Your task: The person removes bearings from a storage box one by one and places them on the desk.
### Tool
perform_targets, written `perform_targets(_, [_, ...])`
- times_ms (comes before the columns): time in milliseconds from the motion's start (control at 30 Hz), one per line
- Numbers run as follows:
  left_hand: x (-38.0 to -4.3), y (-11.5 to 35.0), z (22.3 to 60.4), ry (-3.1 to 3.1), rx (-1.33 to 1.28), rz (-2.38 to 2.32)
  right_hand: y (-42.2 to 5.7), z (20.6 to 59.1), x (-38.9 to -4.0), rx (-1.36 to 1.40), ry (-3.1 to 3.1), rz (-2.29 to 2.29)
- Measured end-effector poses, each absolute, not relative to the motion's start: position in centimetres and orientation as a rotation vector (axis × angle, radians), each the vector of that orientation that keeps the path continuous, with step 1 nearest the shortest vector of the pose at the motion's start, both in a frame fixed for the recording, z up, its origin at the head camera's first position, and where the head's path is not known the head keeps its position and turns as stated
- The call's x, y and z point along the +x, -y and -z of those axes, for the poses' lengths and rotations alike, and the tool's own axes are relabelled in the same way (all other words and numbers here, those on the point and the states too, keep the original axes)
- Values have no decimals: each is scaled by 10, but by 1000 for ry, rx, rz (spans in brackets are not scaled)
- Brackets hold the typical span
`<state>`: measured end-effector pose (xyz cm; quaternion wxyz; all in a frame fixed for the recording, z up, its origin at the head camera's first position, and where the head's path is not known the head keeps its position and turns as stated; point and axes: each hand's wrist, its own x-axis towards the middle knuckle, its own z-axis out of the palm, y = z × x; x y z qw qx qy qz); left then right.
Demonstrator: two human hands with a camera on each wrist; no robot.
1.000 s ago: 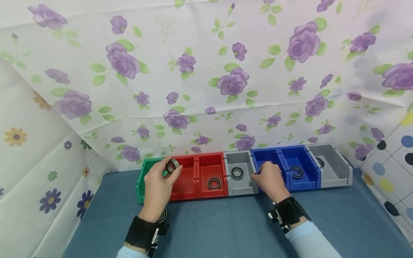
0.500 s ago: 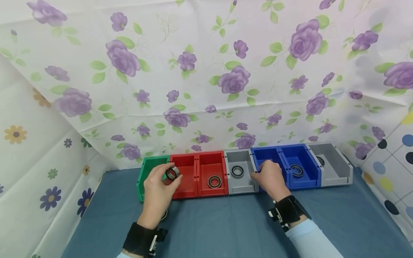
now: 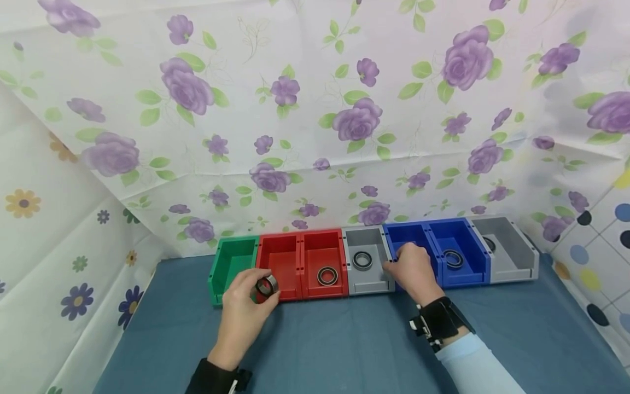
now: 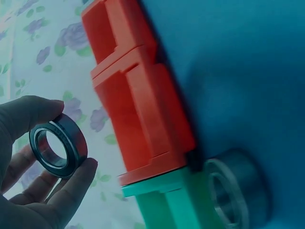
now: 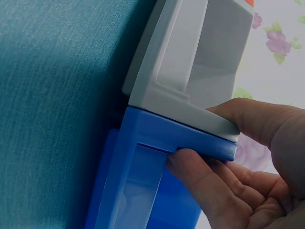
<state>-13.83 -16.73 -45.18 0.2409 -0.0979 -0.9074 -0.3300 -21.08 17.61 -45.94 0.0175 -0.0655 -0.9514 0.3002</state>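
Observation:
My left hand [image 3: 242, 320] pinches a ball bearing [image 4: 75, 140] between thumb and fingertips, in front of the left red bin [image 3: 280, 257] and beside the green bin [image 3: 231, 262]. The ring is tilted, its hole showing in the left wrist view. A second bearing [image 4: 243, 186] is near the green bin's front in that view; the left hand and wrist hide it from the head view. My right hand [image 3: 414, 273] grips the adjoining side walls of the middle grey bin [image 5: 167, 62] and a blue bin [image 5: 138, 162], thumb on the grey side, fingers on the blue side.
Bearings lie in the right red bin [image 3: 321, 246], the middle grey bin, the right blue bin [image 3: 450, 241] and the far-right grey bin [image 3: 512, 260]. The bins form one row on a blue-green cloth [image 3: 334, 350], before a flowered backdrop [image 3: 305, 120].
My left hand has come down and nearer with the bearing, from above the green and red bins to their front edge. The right hand has kept its grip in place.

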Motion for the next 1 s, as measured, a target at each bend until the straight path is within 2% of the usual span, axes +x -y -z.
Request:
perform_targets(367, [-126,163,478,2702,-228,833,-176,461,-211,-199,2950,-935])
perform_targets(1000, [-128,161,494,2967,-225,746,-176,461,-211,-210,2951,-955])
